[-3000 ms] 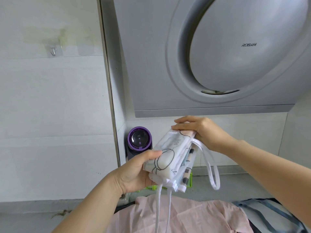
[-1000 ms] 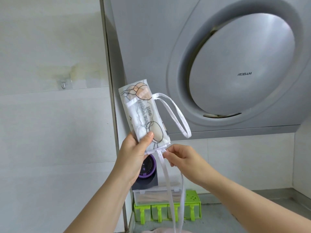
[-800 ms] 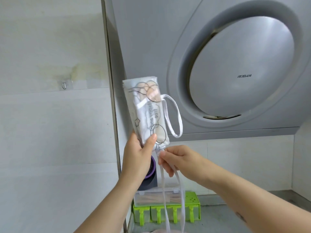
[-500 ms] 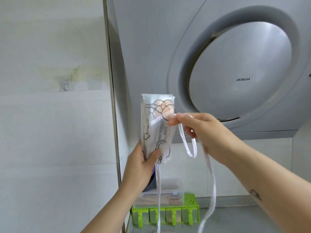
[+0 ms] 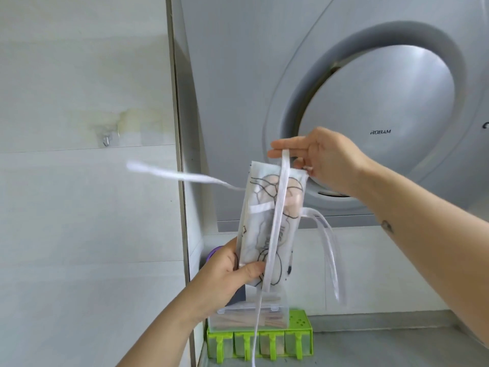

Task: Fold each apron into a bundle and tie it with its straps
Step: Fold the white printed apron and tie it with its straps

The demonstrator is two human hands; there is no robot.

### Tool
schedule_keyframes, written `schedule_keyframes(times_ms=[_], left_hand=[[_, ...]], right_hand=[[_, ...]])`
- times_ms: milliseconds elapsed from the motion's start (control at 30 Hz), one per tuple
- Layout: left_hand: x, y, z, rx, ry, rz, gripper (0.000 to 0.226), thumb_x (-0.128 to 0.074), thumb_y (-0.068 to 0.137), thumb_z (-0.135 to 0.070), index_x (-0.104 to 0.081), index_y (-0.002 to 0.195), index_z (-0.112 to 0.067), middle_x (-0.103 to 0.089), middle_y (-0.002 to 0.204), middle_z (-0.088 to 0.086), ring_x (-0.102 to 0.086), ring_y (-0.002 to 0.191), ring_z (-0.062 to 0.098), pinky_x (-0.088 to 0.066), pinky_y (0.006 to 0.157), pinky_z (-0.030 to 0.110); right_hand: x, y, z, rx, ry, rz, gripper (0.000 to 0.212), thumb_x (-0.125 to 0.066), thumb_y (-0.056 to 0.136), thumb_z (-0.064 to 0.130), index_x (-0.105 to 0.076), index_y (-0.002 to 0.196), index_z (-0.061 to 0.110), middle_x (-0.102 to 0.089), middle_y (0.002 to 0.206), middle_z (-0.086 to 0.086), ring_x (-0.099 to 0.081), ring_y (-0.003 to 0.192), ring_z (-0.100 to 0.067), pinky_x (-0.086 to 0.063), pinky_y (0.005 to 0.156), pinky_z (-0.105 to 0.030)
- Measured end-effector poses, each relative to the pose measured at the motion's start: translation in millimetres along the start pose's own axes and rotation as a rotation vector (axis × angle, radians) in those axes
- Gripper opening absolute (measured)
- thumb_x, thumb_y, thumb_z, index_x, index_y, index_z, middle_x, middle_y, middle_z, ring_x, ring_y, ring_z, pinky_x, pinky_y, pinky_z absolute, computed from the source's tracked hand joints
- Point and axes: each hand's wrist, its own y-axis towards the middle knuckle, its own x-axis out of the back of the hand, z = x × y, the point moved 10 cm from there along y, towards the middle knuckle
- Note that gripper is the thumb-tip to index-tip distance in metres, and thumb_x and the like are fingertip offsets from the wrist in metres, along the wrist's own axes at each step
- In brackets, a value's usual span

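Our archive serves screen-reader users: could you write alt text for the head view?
A left hand holds a folded apron upright by its lower end while the right hand holds a strap drawn up its front to the top edge. Another strap end trails left, blurred; a range hood fills the background.

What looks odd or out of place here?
Nothing damaged. The apron bundle, gripped at its bottom by the left hand, shows no knot: one strap runs up its front to the right hand, a blurred strap end sticks out left, a loop dangles right. A yellowish stain marks the wall by the hook.
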Motion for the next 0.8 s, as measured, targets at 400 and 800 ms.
schedule_keyframes(times_ms=[400,800], left_hand=[[21,2,-2,-0.048,-0.436,-0.165,0.05,-0.07,0.075,-0.018,-0.053,0.12,-0.002,-0.072,0.103,0.014,-0.071,0.092,0.025,-0.057,0.069,0.031],[50,7,37,0.023,-0.473,-0.435,0.03,-0.052,0.089,-0.005,-0.06,0.117,-0.01,-0.068,0.108,0.016,-0.062,0.106,0.035,-0.053,0.087,0.04]], right_hand=[[-68,-42,-113,-0.005,-0.343,0.082,0.026,-0.062,0.085,0.001,-0.074,0.076,0.023,-0.07,0.067,0.015,-0.066,0.07,0.004,-0.051,0.071,-0.014],[-92,-65,-149,-0.115,-0.568,0.15,0.039,-0.046,0.097,0.013,-0.057,0.063,0.029,-0.064,0.067,0.006,-0.056,0.052,0.004,-0.042,0.056,-0.008]])
